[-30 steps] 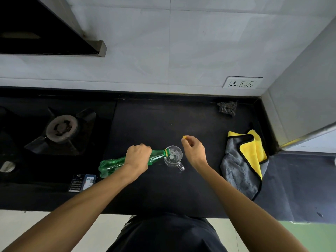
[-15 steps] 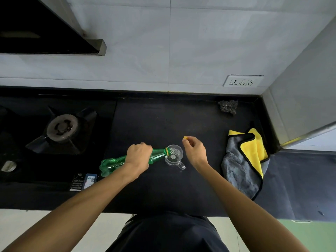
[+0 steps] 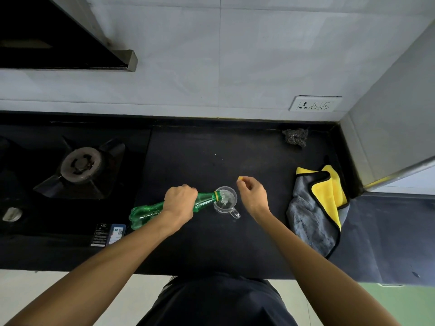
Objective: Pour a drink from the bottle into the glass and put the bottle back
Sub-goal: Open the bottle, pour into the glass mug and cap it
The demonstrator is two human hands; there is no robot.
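My left hand (image 3: 180,201) grips a green plastic bottle (image 3: 146,211) round its upper body. The bottle is tipped almost flat, its yellow-ringed mouth over the rim of a clear glass mug (image 3: 225,200) that stands on the black counter (image 3: 200,161). Clear liquid shows inside the mug, whose handle points toward me at the right. My right hand (image 3: 253,196) hovers just right of the mug and pinches the small yellow bottle cap (image 3: 240,178) between its fingertips.
A gas stove burner (image 3: 81,164) lies to the left, with a stove knob (image 3: 10,214) at the far left. A grey and yellow cloth (image 3: 317,208) lies at the right. A metal scrubber (image 3: 295,137) sits by the back wall, below a socket plate (image 3: 315,104).
Both hands and the bottle hold nearly the same pose; the bottle stays tipped over the mug as liquid gathers in it.
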